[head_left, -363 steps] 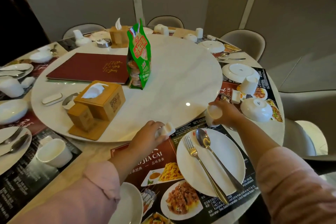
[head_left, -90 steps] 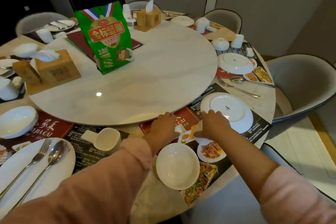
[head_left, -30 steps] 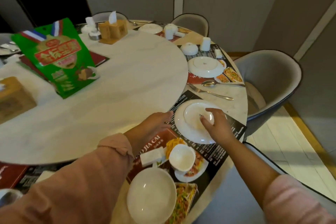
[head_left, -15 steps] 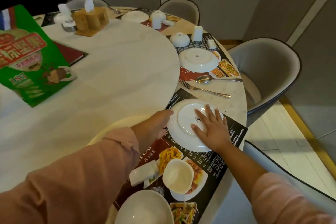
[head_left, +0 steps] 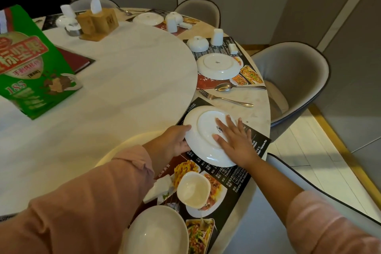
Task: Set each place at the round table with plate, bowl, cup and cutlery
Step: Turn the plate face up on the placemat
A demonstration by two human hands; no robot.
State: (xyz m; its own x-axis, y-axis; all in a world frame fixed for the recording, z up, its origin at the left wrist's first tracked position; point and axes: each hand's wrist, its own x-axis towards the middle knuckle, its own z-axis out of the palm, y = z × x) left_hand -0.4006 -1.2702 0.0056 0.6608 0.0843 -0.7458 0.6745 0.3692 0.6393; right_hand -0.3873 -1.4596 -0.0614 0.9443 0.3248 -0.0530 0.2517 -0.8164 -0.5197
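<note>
Dim, warm light; wide-angle edge distortion

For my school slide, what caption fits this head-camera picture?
Left hand grips, right hand presses an upside-down white plate on a menu placemat.

Your desk [head_left: 260, 109] is round, with a pale marbled top showing bare along its outer rim. A large white turntable [head_left: 123, 88] sits raised over its middle. Printed menu mats lie flat on the rim: the near mat [head_left: 233, 183] in front of you and the far mat [head_left: 206, 84] beyond it. Between them, on bare marble, you have a fork [head_left: 224, 99], with a spoon [head_left: 237, 87] just beside it, along the far mat's near edge. On the turntable stand a green snack bag [head_left: 31, 68] and a wooden tissue box [head_left: 99, 22], and a dark red folder [head_left: 76, 62] lies flat.
</note>
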